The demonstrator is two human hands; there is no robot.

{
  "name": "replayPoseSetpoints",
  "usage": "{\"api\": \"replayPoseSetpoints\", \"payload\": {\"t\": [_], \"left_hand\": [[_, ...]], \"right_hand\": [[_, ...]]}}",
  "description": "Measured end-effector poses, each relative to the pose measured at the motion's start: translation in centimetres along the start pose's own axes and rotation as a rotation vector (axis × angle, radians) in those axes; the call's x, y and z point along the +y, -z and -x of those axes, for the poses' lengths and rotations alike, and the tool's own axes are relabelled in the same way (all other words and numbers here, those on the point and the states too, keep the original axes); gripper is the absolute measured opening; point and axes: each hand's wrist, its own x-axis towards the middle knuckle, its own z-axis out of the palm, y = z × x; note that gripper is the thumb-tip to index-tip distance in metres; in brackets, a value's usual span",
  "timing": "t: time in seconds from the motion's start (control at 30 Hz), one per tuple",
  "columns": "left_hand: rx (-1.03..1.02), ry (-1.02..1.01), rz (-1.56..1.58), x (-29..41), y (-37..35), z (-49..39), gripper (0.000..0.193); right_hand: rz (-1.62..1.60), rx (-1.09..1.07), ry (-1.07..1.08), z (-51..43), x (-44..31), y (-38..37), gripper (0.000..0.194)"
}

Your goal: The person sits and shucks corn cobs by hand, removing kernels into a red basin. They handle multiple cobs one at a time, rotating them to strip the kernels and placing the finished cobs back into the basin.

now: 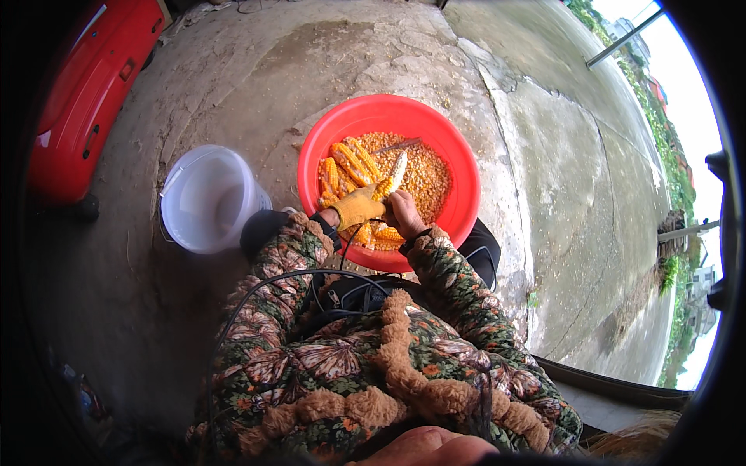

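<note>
My left hand (355,208), in a yellow work glove, grips a partly shelled corn cob (398,170) over a red plastic basin (463,175). The cob's far end is bare and whitish; yellow kernels still cover its nearer part. My bare right hand (405,212) is curled at the cob's near side, close against the glove, its fingertips partly hidden. Loose corn kernels (428,183) fill the basin's right and far parts. Several ears of corn (352,163) lie at the left, and more ears (387,234) show below my hands. A dark narrow strip (399,145) rests on the kernels.
A white plastic bucket (218,198) with a wire handle stands left of the basin. At the upper left is a glossy red vehicle-like body (96,110). A black cable (274,282) crosses my lap towards my hands. Scattered kernels dot the cracked concrete floor (280,76).
</note>
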Motion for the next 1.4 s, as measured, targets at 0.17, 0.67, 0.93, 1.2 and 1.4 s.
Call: {"api": "replayPoseSetpoints", "payload": {"t": [0.17, 0.67, 0.93, 1.2, 1.4], "left_hand": [[0.084, 0.052, -0.132, 1.8, 0.2, 0.9, 0.054], [0.082, 0.114, -0.183, -1.6, -1.1, -1.0, 0.059], [0.031, -0.002, -0.224, 1.0, -0.1, 0.7, 0.071], [0.083, 0.009, -0.099, 0.0, -0.8, 0.0, 0.068], [-0.005, 0.060, -0.420, 2.7, 0.8, 1.8, 0.067]], "right_hand": [[-0.071, 0.161, -0.151, -0.5, -0.3, -0.6, 0.030], [0.067, 0.055, 0.079, -0.2, 0.3, -0.2, 0.037], [0.103, 0.195, 0.025, -1.3, 1.0, -0.5, 0.047], [0.100, 0.214, 0.172, -1.0, 1.6, -0.4, 0.049], [-0.140, 0.228, -0.191, -1.0, -0.2, 0.0, 0.045]]}}
